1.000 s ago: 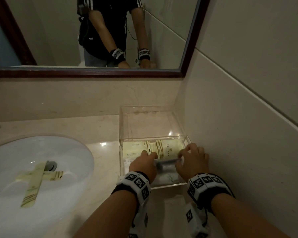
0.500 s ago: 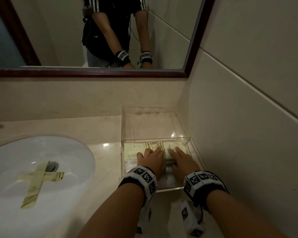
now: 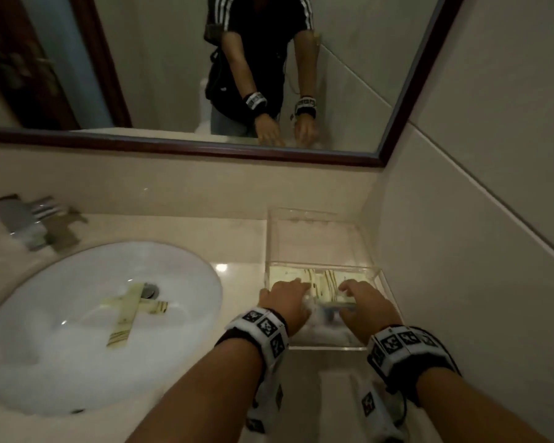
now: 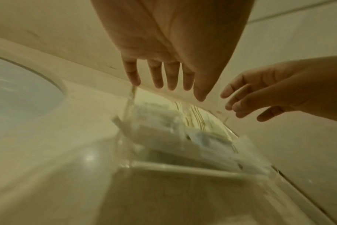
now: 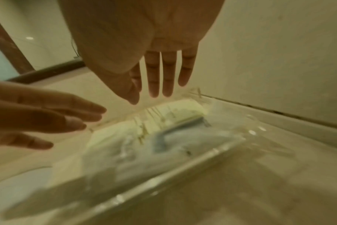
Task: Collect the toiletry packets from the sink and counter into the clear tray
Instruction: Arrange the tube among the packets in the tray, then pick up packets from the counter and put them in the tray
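Mirror (image 3: 160,59): dark wood frame, hung on the back wall above the desk; a person in a black top with white-striped sleeves reflected in it, also a dark door. Tap (image 3: 29,219): chrome, behind the basin at far left. Wall tiles (image 3: 480,155): pale, glossy, at right. Backsplash (image 3: 173,183): beige stone under the mirror.

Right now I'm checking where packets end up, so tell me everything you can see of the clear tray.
The clear, rectangular plastic tray has see-through walls and stands on the beige counter in the corner by the tiled wall. Pale yellow striped packets and white wrapped items lie inside. Both hands hover open over it; whether they touch it is unclear.
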{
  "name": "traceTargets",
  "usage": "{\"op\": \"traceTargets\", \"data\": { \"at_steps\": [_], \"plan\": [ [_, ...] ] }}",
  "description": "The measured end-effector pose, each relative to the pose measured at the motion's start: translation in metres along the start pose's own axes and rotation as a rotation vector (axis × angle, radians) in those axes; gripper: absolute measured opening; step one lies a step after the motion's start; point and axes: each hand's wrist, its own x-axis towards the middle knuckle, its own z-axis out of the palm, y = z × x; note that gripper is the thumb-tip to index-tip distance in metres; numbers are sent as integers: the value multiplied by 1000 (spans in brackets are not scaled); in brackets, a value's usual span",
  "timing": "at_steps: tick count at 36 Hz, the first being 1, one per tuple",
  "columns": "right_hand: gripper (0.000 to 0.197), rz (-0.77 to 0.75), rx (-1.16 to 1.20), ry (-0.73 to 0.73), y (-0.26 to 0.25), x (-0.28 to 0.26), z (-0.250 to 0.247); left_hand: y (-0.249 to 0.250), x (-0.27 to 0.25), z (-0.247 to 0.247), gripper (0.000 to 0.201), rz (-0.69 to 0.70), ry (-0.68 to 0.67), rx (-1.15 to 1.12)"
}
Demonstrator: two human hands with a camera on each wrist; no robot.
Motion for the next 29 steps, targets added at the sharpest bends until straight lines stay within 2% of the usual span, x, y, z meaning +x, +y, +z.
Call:
{"op": "traceTargets", "data": {
  "at_steps": [5, 15, 20, 24, 29],
  "plan": [
    [31, -47, 4, -153, -61, -5, -13, -34, -40, -37, 54, -148, -68, -36],
    [29, -237, 2, -240, -197, -25, 0, -122, -129, -94, 57, -406, 30, -117],
    [27, -342, -50, -286, -256, -41, 17, -172, -175, -99, 59, -530, 57, -166],
    [29, -428, -104, -327, -300, -55, 35, -208, -215, -100, 51, -610, 88, -194],
    [29, -509, -134, -395, -354, -67, 59, -254, -256, -110, 58, -712, 89, -256]
  ]
}}
